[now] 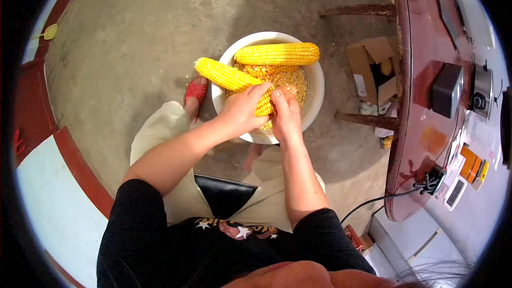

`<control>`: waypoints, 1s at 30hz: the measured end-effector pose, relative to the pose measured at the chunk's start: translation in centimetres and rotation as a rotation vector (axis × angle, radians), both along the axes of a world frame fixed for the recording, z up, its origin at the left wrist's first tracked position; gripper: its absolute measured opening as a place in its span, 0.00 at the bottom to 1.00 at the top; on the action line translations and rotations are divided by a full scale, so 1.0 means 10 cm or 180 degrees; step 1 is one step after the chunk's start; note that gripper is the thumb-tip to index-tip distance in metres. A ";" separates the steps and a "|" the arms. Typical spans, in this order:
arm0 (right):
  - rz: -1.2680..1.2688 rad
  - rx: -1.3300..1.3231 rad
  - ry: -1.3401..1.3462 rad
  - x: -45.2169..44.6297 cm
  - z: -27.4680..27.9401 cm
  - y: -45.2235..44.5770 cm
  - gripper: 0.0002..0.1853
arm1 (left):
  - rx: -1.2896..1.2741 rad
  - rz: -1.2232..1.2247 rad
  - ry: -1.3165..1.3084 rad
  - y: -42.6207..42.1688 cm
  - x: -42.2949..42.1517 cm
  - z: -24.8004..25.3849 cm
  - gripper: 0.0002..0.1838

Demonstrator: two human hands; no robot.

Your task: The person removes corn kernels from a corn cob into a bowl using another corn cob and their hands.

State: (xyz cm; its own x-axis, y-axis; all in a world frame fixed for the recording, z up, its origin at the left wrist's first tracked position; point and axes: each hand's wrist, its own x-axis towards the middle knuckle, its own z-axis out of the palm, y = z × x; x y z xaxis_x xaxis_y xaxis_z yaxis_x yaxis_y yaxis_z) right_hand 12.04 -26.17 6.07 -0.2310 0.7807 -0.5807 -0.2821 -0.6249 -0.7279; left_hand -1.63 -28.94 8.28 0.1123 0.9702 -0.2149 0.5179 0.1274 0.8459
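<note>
My left hand (242, 111) is wrapped around a yellow ear of corn (221, 73), which slants out past the hand to the upper left. Close against it, my right hand (287, 116) is closed at the other end, its thumb pressed by the kernels. A pinkish, stripped stretch of cob (288, 92) shows beyond the right fingers; whether it belongs to the same ear, I cannot tell. Below both hands stands a white basket (316, 101) with loose kernels (298, 81) inside. Another full ear of corn (277, 54) lies across its far side.
On the right is a dark red table (426, 37) with a black box (447, 89), an appliance (482, 93) and papers. An open cardboard box (373, 66) sits on the floor between its legs. A black cable (373, 201) hangs from the table's edge. A red shoe (196, 90) is left of the basket.
</note>
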 end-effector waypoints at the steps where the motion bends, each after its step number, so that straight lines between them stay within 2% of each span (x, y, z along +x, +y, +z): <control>1: 0.0006 0.0004 0.0004 0.00 -0.01 0.01 0.21 | -0.0056 0.0030 -0.0178 0.01 -0.01 0.00 0.38; 5: 0.0059 0.0150 -0.0232 0.06 -0.17 -0.03 0.20 | -0.0123 0.0119 -0.0283 -0.03 0.01 -0.08 0.38; 7: 0.0077 0.0146 -0.0305 0.02 -0.17 -0.02 0.20 | 0.0176 0.0148 -0.0178 -0.03 0.00 -0.12 0.36; 10: -0.0055 -0.0024 0.0440 -0.01 -0.02 0.02 0.21 | 0.0204 0.0058 0.0077 0.01 -0.02 -0.12 0.36; 15: 0.0086 -0.0173 0.1057 0.02 0.04 0.07 0.21 | 0.0270 0.0150 -0.0016 0.06 -0.07 -0.14 0.39; 20: 0.0037 -0.0114 0.1009 0.01 0.09 0.11 0.23 | 0.0085 0.0328 -0.0277 0.07 -0.07 -0.14 0.38; 21: 0.0039 -0.0115 0.1014 0.00 0.08 0.10 0.23 | 0.0325 0.0290 -0.0087 0.06 -0.06 -0.16 0.38; 23: 0.0055 0.0019 0.0487 -0.01 -0.01 0.07 0.25 | 0.0562 0.0240 0.0099 0.02 -0.02 -0.16 0.38; 24: 0.0053 0.0086 0.0186 -0.05 -0.03 0.06 0.25 | 0.0430 0.0138 0.0239 0.01 0.00 -0.10 0.38; 27: 0.0274 0.0075 0.0156 -0.01 -0.02 0.07 0.24 | 0.0381 -0.0025 0.0497 0.01 -0.01 -0.08 0.40; 29: 0.0438 -0.0054 0.0068 0.05 -0.04 0.09 0.23 | -0.0168 -0.0039 0.0003 0.06 -0.04 -0.01 0.39; 30: 0.0475 -0.0053 0.0122 0.07 -0.04 0.10 0.22 | -0.0159 -0.0044 0.0005 0.07 -0.05 -0.04 0.39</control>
State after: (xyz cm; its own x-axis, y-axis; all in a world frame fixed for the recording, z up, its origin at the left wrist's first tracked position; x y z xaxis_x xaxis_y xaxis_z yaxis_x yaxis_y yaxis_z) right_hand 12.75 -25.16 5.67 -0.3660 0.7264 -0.5817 -0.2125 -0.6739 -0.7076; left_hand -2.09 -28.28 7.89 0.1253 0.9565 -0.2633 0.5211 0.1624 0.8379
